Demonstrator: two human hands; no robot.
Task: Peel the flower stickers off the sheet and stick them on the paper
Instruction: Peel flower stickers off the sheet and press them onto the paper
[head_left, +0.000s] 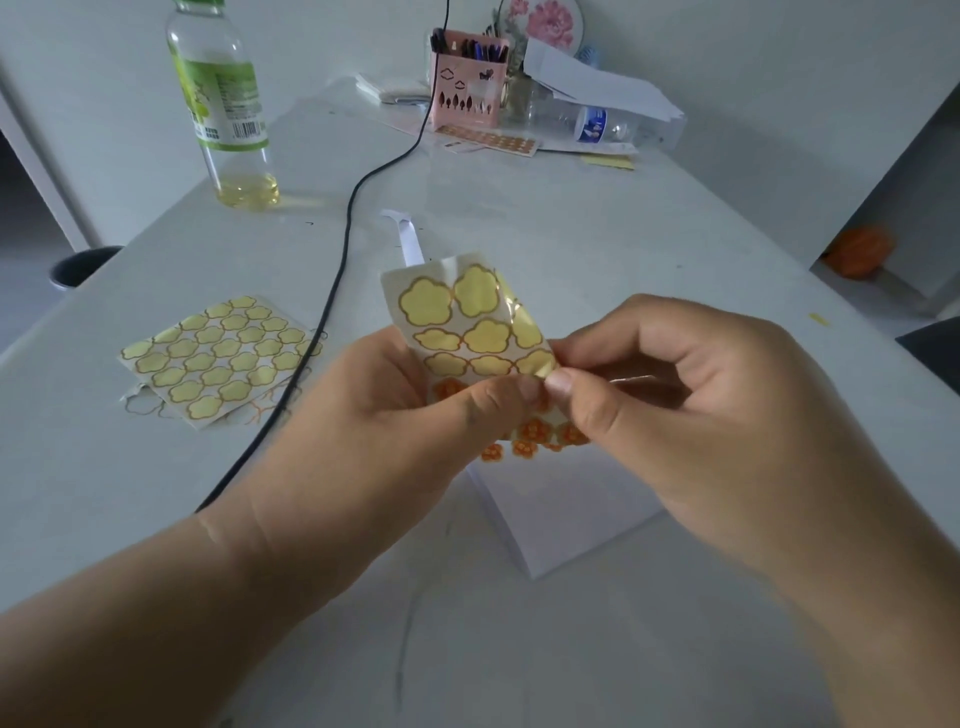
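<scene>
I hold a sticker sheet (467, 322) up over the table; its upper rows show empty yellow flower outlines, and orange flower stickers (535, 434) remain on its lower part. My left hand (395, 415) grips the sheet from the left, thumb on its face. My right hand (691, 405) pinches the sheet's right edge between thumb and forefinger. Whether a sticker is lifted there is hidden by the fingers. White paper (561, 514) lies on the table under my hands, mostly covered by them.
A used sheet with yellow flower outlines (218, 353) lies at the left. A black cable (332, 291) runs across the table. A bottle with yellow liquid (223, 104) stands back left. A pink pen holder (470, 85), another sticker sheet (488, 137) and clutter sit at the back.
</scene>
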